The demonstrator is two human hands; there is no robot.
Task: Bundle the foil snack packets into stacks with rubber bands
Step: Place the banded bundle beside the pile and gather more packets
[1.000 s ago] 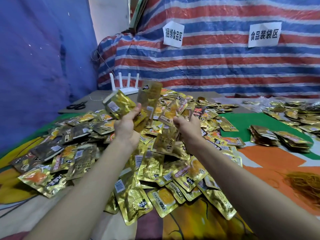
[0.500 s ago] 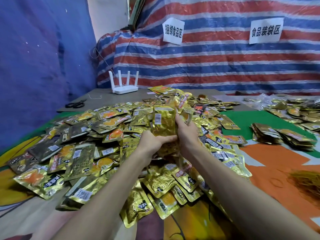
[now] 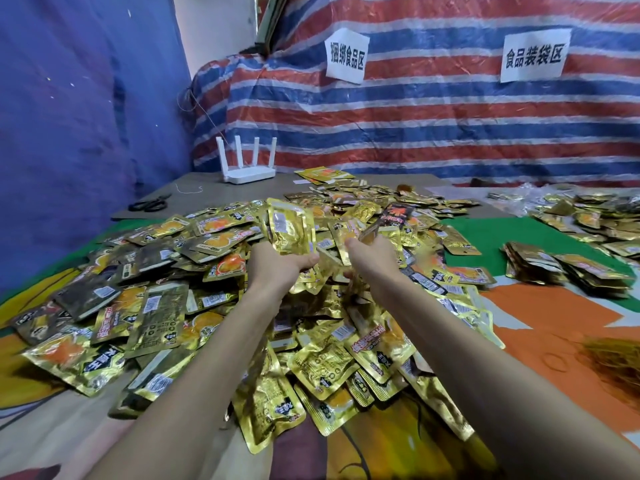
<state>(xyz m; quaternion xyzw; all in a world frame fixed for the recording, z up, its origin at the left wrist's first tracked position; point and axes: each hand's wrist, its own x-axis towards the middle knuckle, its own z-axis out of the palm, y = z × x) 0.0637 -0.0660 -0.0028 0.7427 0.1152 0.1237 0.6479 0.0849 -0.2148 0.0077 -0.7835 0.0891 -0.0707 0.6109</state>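
Several foil snack packets (image 3: pixel 291 233) stand upright in our left hand (image 3: pixel 277 268), gripped as a stack, likely to align edges, while our right hand (image 3: pixel 370 259) pinches another packet (image 3: pixel 391 221) over the loose pile (image 3: pixel 156 306) on the desk (image 3: pixel 214 195), rubber bands (image 3: pixel 616 362) nearby.

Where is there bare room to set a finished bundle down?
Green cloth between the loose pile and the stacked packets; orange cloth between those stacks and the rubber bands; grey board between router and scissors. The pile itself is crowded.
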